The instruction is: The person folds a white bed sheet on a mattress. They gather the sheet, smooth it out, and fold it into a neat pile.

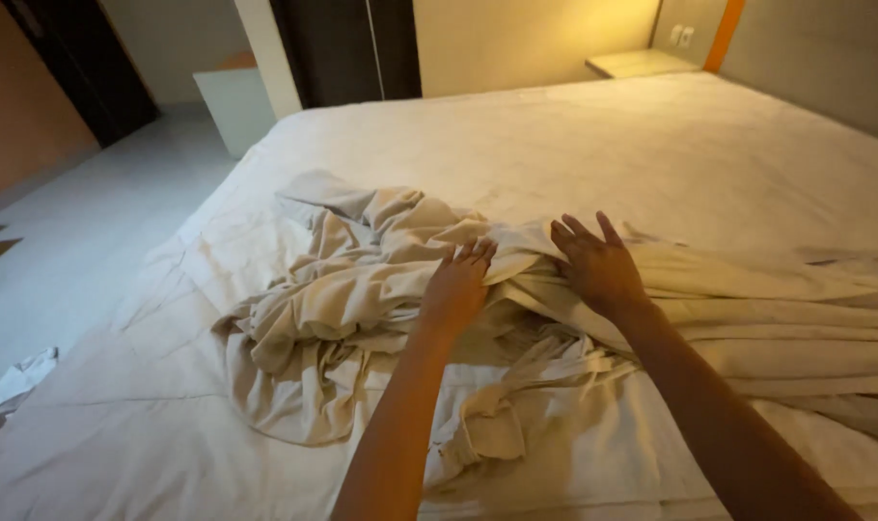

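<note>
A crumpled cream sheet (362,289) lay heaped near the bed's (651,145) near edge, trailing toward its right edge. The left hand (455,287) rested on the heap, fingers curled; whether it pinched cloth was unclear. The right hand (598,265) pressed flat, fingers spread, gripping nothing. Tangled folds could snag, or loose cloth slide off the near edge.

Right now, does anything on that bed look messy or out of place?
Yes. A crumpled sheet lies bunched in a heap on the bed, under both hands. A bit of white cloth lies on the floor beside it.
</note>
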